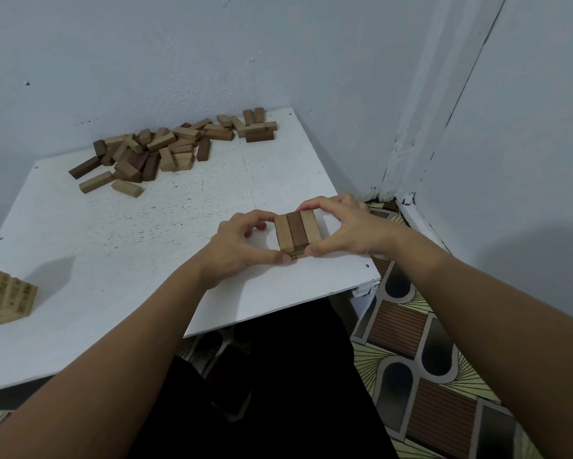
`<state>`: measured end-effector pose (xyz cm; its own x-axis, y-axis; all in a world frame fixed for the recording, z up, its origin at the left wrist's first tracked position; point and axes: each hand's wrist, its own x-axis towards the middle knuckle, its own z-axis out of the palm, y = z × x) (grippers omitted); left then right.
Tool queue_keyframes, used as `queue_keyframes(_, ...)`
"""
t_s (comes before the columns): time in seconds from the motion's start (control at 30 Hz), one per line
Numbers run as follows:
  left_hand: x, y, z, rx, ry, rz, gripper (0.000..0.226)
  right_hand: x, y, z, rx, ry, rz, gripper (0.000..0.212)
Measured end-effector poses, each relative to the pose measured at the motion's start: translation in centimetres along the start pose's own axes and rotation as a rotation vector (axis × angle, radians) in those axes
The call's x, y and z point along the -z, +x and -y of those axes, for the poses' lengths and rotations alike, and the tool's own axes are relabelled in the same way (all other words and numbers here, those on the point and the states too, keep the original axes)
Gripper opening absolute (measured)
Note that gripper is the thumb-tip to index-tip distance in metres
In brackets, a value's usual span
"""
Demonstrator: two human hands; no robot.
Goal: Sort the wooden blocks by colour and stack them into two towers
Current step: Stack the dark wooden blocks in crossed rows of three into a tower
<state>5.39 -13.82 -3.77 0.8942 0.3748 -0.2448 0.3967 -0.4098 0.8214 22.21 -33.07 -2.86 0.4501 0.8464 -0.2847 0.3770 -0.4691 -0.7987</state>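
Note:
A short stack of brown wooden blocks stands near the white table's front right corner, its top layer three blocks side by side. My left hand curls around the stack's left side, thumb at its near edge. My right hand grips the right side, fingers over the far end and thumb at the near end. A loose pile of light and dark blocks lies at the table's far edge against the wall. A taller tower of light blocks stands at the left edge of view.
The white table sits in a corner of pale blue walls. Its front edge runs diagonally above my dark-clothed lap. A patterned floor lies to the right.

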Motion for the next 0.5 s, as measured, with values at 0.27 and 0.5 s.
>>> queue_keyframes(0.27,0.11,-0.04,0.00,0.005,0.001,0.006,0.077,-0.11,0.13,-0.06,-0.004,0.009,0.000,0.067)
queue_keyframes(0.5,0.01,0.13,0.17,0.015,0.021,0.009,0.080,-0.24,0.13,-0.22,-0.001,-0.019,-0.016,0.077)
